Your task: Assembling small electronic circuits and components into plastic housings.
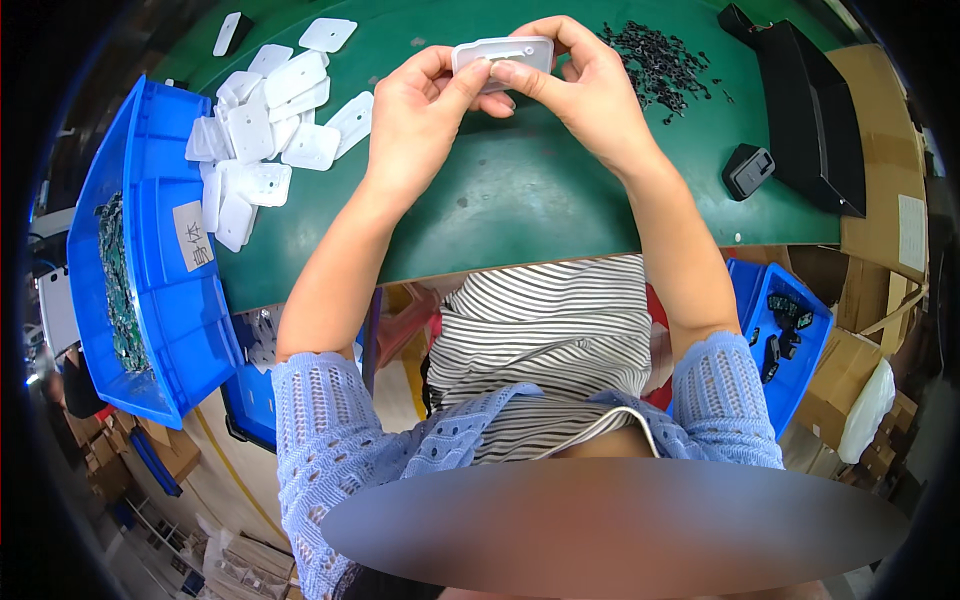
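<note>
Both hands hold one white plastic cover (502, 55) up over the green table (520, 195). My left hand (420, 110) grips its left end with thumb and fingers. My right hand (580, 85) pinches its right side, the index finger pressed on its face. A pile of similar white plastic covers (265, 130) lies on the table to the left of my left hand. A heap of small black parts (660, 60) lies just right of my right hand.
A blue bin (160, 260) with green circuit boards (120, 285) rests at the table's left edge. A black box (810, 110) and a small black housing (748, 170) sit at the right. Another blue bin (780, 335) with black parts stands below the table, beside cardboard boxes (880, 220).
</note>
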### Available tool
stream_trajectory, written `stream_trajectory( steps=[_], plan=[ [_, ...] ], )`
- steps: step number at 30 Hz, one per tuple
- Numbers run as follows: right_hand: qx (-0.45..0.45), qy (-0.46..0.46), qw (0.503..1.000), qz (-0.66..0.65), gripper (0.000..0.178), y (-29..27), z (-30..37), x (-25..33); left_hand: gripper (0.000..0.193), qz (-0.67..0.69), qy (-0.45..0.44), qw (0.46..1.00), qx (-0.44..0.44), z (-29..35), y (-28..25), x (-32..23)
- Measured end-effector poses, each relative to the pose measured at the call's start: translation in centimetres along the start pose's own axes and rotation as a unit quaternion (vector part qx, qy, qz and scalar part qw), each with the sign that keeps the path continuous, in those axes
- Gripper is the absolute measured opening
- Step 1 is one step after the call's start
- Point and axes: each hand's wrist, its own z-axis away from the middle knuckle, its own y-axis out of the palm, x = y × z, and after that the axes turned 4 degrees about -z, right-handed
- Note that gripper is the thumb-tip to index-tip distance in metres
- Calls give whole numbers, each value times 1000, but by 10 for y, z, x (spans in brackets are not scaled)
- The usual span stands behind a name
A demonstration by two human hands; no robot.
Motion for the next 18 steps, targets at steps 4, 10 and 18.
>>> stream_trajectory(
  steps=[4,10,18],
  plan=[
    [59,144,981,-119,26,-9,0,-3,22,19,-37,999,32,2,-4,-2],
    [1,115,993,-13,26,-6,-1,0,29,45,-36,998,22,-10,-2,5],
    [-5,-76,914,399,45,-110,48,15,17,-165,-74,984,-9,-34,-44,35]
  ],
)
